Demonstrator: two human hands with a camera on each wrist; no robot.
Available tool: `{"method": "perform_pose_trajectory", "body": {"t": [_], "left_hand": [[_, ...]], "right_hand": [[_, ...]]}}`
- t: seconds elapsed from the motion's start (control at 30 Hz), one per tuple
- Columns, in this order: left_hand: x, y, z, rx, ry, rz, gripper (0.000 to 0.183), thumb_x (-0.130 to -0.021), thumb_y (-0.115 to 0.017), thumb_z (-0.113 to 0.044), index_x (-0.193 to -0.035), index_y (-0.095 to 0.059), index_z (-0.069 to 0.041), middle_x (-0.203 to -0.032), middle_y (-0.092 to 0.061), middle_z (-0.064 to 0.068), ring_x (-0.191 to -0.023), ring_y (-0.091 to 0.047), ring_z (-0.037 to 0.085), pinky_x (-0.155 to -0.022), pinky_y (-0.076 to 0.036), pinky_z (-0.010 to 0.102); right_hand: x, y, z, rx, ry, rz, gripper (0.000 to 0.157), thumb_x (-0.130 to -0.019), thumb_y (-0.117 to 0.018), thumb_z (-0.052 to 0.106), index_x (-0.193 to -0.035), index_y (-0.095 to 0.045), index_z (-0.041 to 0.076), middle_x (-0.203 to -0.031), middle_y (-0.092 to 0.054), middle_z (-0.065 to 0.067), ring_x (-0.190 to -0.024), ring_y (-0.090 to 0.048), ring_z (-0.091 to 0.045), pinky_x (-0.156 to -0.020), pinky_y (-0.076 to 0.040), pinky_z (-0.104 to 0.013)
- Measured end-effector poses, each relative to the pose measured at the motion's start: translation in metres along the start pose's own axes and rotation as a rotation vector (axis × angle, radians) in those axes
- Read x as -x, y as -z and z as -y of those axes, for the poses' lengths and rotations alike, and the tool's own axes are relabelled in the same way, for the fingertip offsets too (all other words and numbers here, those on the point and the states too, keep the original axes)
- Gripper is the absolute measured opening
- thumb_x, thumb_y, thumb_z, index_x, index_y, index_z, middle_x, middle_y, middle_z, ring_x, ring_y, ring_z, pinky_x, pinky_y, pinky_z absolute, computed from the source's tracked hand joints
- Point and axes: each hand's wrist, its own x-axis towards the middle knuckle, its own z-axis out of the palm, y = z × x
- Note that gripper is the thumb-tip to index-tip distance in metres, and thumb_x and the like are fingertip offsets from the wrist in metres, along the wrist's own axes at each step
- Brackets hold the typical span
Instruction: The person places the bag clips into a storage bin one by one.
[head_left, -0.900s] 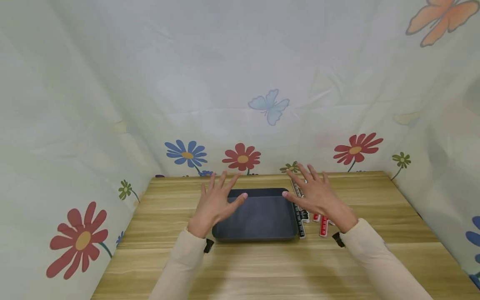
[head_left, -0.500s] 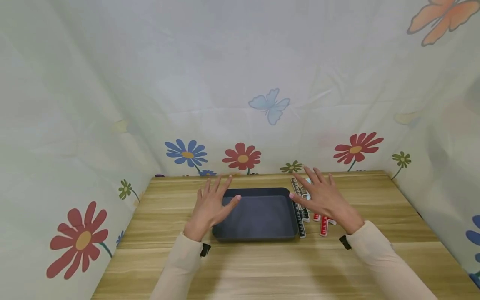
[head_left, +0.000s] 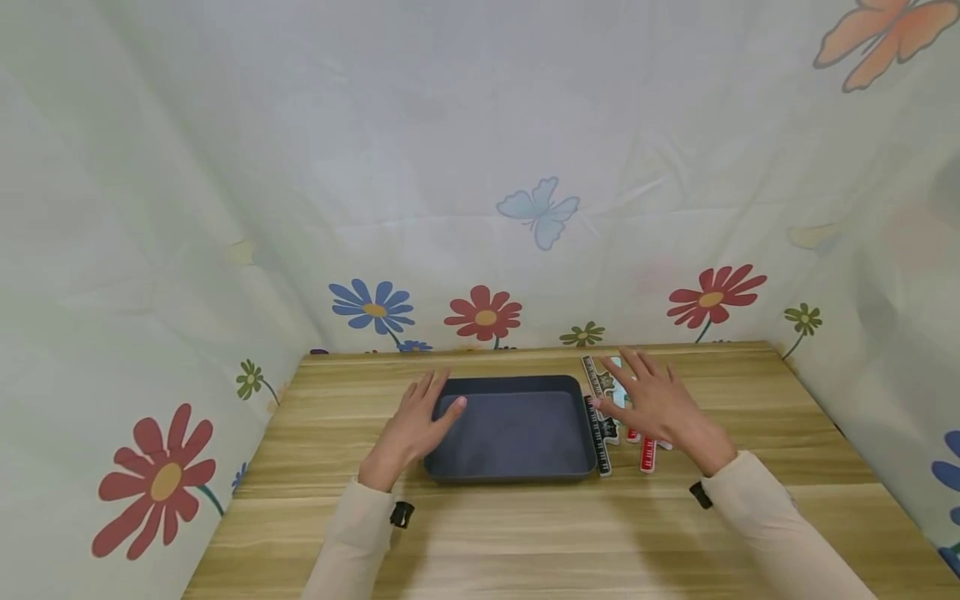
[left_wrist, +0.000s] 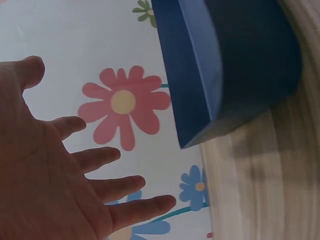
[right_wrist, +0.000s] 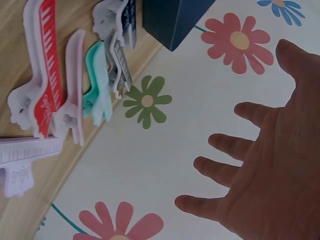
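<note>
Left grip (head_left: 408,432) and right grip (head_left: 662,407) hover spread beside the tray (head_left: 517,433), the right partly hiding clips (head_left: 606,430).

The tray (head_left: 517,437) is dark slate blue. The counter (head_left: 510,533) shows yellowish-brown wood grain with paler streaks. The red clip (right_wrist: 50,75) and black clip (head_left: 598,442) bear white markings; the mint clip (right_wrist: 101,80), pink clip (right_wrist: 75,75) and lilac clip (right_wrist: 30,152) are pale. Red, blue and green flowers, an orange butterfly (head_left: 903,42) and a pale blue butterfly (head_left: 545,218) pattern the whitish backdrop (head_left: 420,167). The sleeves (head_left: 352,525) are cream.
</note>
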Motion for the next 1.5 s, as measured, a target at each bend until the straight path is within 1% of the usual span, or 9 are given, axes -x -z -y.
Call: {"method": "perform_pose_trajectory", "body": {"t": [0.27,0.37,0.53,0.77,0.97,1.17,1.27,1.4,1.5], "left_hand": [[0.001,-0.008,0.017,0.073,0.0,0.019,0.08,-0.103,-0.041,-0.063,-0.166,-0.012,-0.022,-0.173,-0.016,0.017,-0.156,-0.021,0.047,-0.124,-0.024,0.069],[0.001,-0.011,0.021,0.095,0.003,0.027,0.082,-0.103,-0.045,-0.06,-0.166,-0.011,-0.02,-0.173,-0.015,0.017,-0.157,-0.021,0.043,-0.126,-0.025,0.066],[0.002,-0.016,0.029,0.1,-0.001,0.015,0.083,-0.102,-0.059,-0.043,-0.166,-0.015,-0.013,-0.17,-0.023,0.021,-0.155,-0.028,0.043,-0.124,-0.031,0.063],[0.001,-0.021,0.037,0.149,0.003,0.008,0.08,-0.1,-0.063,-0.026,-0.164,-0.02,-0.006,-0.167,-0.03,0.024,-0.15,-0.036,0.045,-0.122,-0.036,0.061],[0.002,-0.023,0.041,0.213,0.046,0.012,0.075,-0.099,-0.06,-0.018,-0.162,-0.023,-0.004,-0.163,-0.035,0.028,-0.137,-0.051,0.05,-0.112,-0.047,0.061],[0.0,-0.026,0.049,0.261,0.04,0.006,0.07,-0.097,-0.056,-0.009,-0.16,-0.027,-0.001,-0.157,-0.04,0.033,-0.13,-0.057,0.051,-0.109,-0.051,0.059],[-0.001,-0.027,0.052,0.28,0.04,0.005,0.069,-0.096,-0.054,-0.005,-0.16,-0.028,0.0,-0.155,-0.043,0.034,-0.127,-0.059,0.051,-0.107,-0.053,0.057],[-0.003,-0.029,0.055,0.305,0.054,-0.005,0.067,-0.094,-0.053,-0.002,-0.158,-0.033,0.001,-0.152,-0.047,0.034,-0.124,-0.062,0.05,-0.096,-0.06,0.05],[-0.003,-0.031,0.058,0.338,0.067,-0.01,0.066,-0.093,-0.052,0.0,-0.157,-0.036,0.0,-0.15,-0.05,0.032,-0.123,-0.064,0.047,-0.081,-0.063,0.04]], "right_hand": [[0.003,-0.012,-0.008,0.013,-0.001,0.054,0.077,-0.099,-0.057,0.055,-0.161,-0.035,0.015,-0.166,-0.031,-0.022,-0.149,-0.032,-0.051,-0.115,-0.025,-0.081],[0.003,-0.016,-0.01,0.021,0.009,0.075,0.076,-0.097,-0.062,0.053,-0.159,-0.039,0.014,-0.164,-0.034,-0.023,-0.147,-0.034,-0.051,-0.114,-0.028,-0.08],[0.004,-0.024,-0.014,0.03,0.035,0.115,0.081,-0.091,-0.072,0.048,-0.156,-0.042,0.011,-0.161,-0.04,-0.023,-0.146,-0.036,-0.051,-0.113,-0.03,-0.078],[0.002,-0.034,-0.015,0.025,0.066,0.129,0.08,-0.086,-0.079,0.042,-0.151,-0.048,0.004,-0.153,-0.05,-0.024,-0.14,-0.046,-0.048,-0.11,-0.04,-0.073],[0.001,-0.046,-0.013,0.004,0.095,0.133,0.07,-0.087,-0.079,0.032,-0.144,-0.054,-0.001,-0.144,-0.057,-0.027,-0.131,-0.055,-0.048,-0.103,-0.051,-0.064],[0.0,-0.054,-0.01,0.004,0.082,0.127,0.064,-0.087,-0.078,0.026,-0.141,-0.058,-0.002,-0.142,-0.059,-0.027,-0.128,-0.058,-0.047,-0.1,-0.055,-0.061],[-0.001,-0.056,-0.008,0.009,0.064,0.148,0.062,-0.088,-0.077,0.024,-0.142,-0.057,-0.001,-0.145,-0.057,-0.026,-0.131,-0.056,-0.048,-0.098,-0.055,-0.063],[-0.003,-0.059,-0.006,0.012,0.062,0.17,0.058,-0.089,-0.076,0.019,-0.141,-0.058,0.0,-0.146,-0.056,-0.024,-0.131,-0.056,-0.048,-0.092,-0.057,-0.064],[-0.004,-0.064,-0.006,0.013,0.086,0.157,0.053,-0.088,-0.076,0.016,-0.137,-0.061,-0.001,-0.141,-0.059,-0.023,-0.125,-0.06,-0.046,-0.089,-0.059,-0.06]]}}
